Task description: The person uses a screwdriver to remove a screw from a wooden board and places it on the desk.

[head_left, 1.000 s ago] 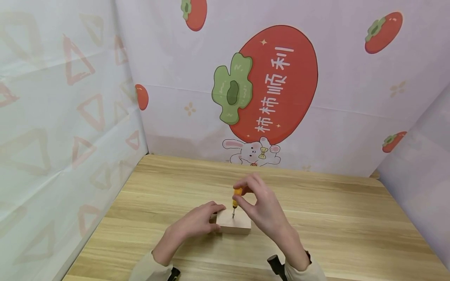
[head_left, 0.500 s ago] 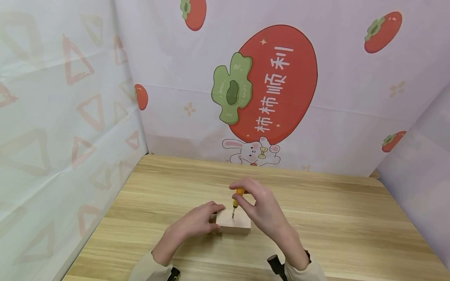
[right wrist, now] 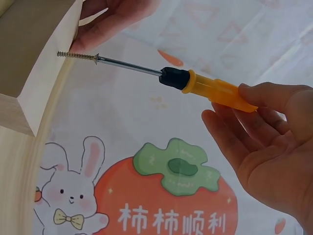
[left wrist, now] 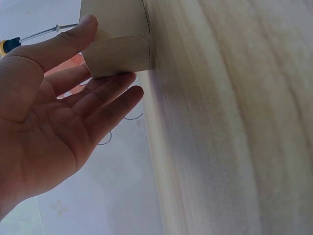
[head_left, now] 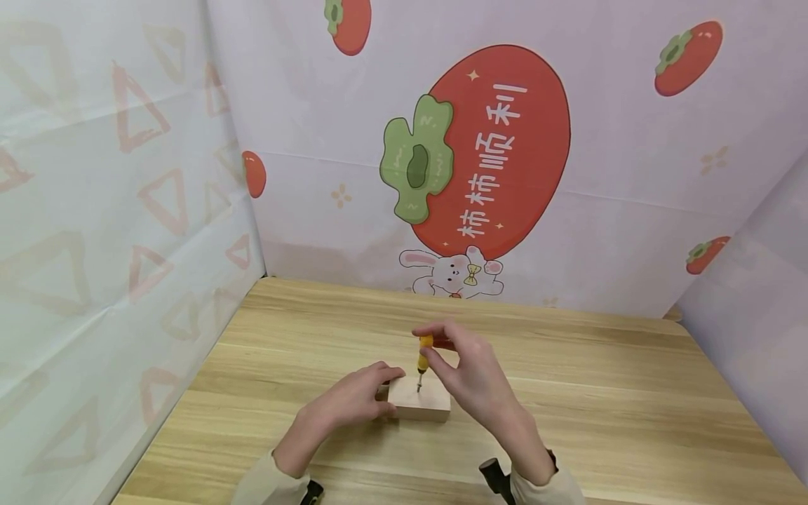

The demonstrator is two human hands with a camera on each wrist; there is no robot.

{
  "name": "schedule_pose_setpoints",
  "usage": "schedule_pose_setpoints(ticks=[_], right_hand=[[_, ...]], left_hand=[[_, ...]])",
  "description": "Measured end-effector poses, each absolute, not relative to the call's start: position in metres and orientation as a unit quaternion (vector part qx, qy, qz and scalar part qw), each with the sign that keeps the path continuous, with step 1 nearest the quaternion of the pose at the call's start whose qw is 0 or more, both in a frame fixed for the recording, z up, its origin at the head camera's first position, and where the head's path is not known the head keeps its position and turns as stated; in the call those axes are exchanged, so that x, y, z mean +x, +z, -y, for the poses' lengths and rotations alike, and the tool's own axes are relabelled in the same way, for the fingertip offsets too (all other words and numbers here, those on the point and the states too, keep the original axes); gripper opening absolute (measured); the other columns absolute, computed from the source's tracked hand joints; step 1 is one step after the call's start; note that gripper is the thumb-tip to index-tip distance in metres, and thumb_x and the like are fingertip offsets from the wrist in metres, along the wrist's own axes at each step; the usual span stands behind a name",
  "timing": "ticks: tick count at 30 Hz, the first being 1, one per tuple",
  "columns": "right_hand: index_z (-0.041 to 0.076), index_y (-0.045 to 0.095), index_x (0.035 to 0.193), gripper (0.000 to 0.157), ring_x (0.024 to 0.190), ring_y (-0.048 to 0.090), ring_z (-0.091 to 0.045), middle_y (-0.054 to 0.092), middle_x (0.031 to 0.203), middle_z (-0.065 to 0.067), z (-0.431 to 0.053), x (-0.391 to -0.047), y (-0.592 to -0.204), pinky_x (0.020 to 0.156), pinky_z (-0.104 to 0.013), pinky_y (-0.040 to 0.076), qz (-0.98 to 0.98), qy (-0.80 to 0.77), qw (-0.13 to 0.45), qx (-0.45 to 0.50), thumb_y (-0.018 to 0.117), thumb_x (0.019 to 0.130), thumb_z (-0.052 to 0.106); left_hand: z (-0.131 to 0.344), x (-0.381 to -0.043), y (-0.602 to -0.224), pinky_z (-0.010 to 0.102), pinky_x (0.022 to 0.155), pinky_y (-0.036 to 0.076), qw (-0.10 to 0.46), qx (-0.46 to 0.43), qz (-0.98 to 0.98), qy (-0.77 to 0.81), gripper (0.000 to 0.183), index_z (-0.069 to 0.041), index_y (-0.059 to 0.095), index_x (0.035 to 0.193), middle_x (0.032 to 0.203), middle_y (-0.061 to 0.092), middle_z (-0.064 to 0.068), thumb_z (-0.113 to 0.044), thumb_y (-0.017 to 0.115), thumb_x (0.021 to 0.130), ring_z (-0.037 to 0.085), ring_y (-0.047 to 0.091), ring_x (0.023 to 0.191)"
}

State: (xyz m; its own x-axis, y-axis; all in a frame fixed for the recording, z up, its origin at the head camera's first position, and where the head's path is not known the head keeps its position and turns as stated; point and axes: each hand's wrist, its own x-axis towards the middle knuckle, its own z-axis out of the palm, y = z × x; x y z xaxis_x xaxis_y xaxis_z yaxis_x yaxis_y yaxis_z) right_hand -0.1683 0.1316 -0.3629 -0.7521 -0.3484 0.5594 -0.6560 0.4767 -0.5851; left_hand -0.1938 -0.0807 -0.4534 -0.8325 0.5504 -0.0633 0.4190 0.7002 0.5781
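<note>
A pale wooden block (head_left: 434, 401) lies on the table near the middle of the head view. My left hand (head_left: 347, 398) holds its left end, thumb on the near side and fingers along the far side. Out of the block's top face stands a threaded screw (right wrist: 78, 56), only its tip sunk in the wood. A screwdriver (right wrist: 210, 90) with a yellow handle and black collar meets the screw head, its shaft in line with the screw. My right hand (head_left: 477, 369) pinches the end of that handle between thumb and fingers.
The wood-grain table (head_left: 606, 407) spreads around the block. Behind it hangs a white backdrop (head_left: 303, 231) printed with persimmons and a rabbit, and a patterned sheet (head_left: 139, 210) covers the left side. Dark straps with camera mounts (head_left: 495, 477) sit at both wrists.
The screwdriver handle leaned right half a second ago and now stands more upright, as my right fingers shift on it. My left hand and the block stay in place.
</note>
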Motion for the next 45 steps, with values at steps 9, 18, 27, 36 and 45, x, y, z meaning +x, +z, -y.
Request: schedule_pose_setpoints(ticks=[9, 18, 27, 36, 45], right_hand=[[0.017, 0.072, 0.101, 0.028, 0.084, 0.063, -0.008, 0.062, 0.105, 0.004, -0.1321, -0.1695, -0.3634, 0.075, -0.026, 0.057, 0.814, 0.429, 0.22, 0.324, 0.077, 0.082, -0.002], [0.014, 0.068, 0.107, 0.031, 0.091, 0.065, -0.013, 0.064, 0.11, 0.002, -0.1315, -0.1697, -0.3613, 0.075, -0.029, 0.059, 0.823, 0.422, 0.206, 0.319, 0.07, 0.085, -0.007], [0.019, 0.067, 0.108, 0.033, 0.081, 0.065, -0.008, 0.062, 0.107, 0.006, -0.1332, -0.1666, -0.3654, 0.069, -0.023, 0.058, 0.841, 0.41, 0.202, 0.291, 0.073, 0.085, -0.003], [0.015, 0.066, 0.11, 0.033, 0.084, 0.069, -0.01, 0.065, 0.107, 0.004, -0.1342, -0.1666, -0.3649, 0.069, -0.023, 0.058, 0.845, 0.389, 0.21, 0.301, 0.078, 0.083, 0.001], [0.012, 0.069, 0.116, 0.037, 0.09, 0.072, -0.014, 0.072, 0.105, -0.002, -0.1316, -0.1655, -0.3629, 0.076, -0.022, 0.058, 0.838, 0.385, 0.195, 0.333, 0.075, 0.083, -0.004]], left_hand=[[0.0821, -0.1931, -0.4485, 0.037, 0.089, 0.05, 0.117, 0.263, -0.915, 0.282, 0.057, -0.013, 0.059, 0.136, 0.123, 0.062, 0.004, -0.025, 0.079, 0.085, 0.016, 0.06, 0.104], [0.0828, -0.194, -0.4486, 0.039, 0.094, 0.05, 0.116, 0.253, -0.918, 0.283, 0.056, -0.015, 0.059, 0.137, 0.124, 0.062, 0.003, -0.027, 0.078, 0.085, 0.017, 0.06, 0.108], [0.0818, -0.1938, -0.453, 0.036, 0.091, 0.05, 0.119, 0.262, -0.916, 0.279, 0.056, -0.014, 0.059, 0.136, 0.122, 0.062, 0.002, -0.026, 0.079, 0.085, 0.014, 0.059, 0.104], [0.0816, -0.1919, -0.4534, 0.037, 0.093, 0.05, 0.122, 0.256, -0.916, 0.283, 0.057, -0.014, 0.059, 0.137, 0.124, 0.062, 0.002, -0.027, 0.078, 0.085, 0.015, 0.06, 0.107], [0.0819, -0.1884, -0.452, 0.035, 0.088, 0.05, 0.107, 0.265, -0.917, 0.28, 0.057, -0.015, 0.059, 0.136, 0.12, 0.062, 0.001, -0.027, 0.079, 0.084, 0.012, 0.059, 0.101]])
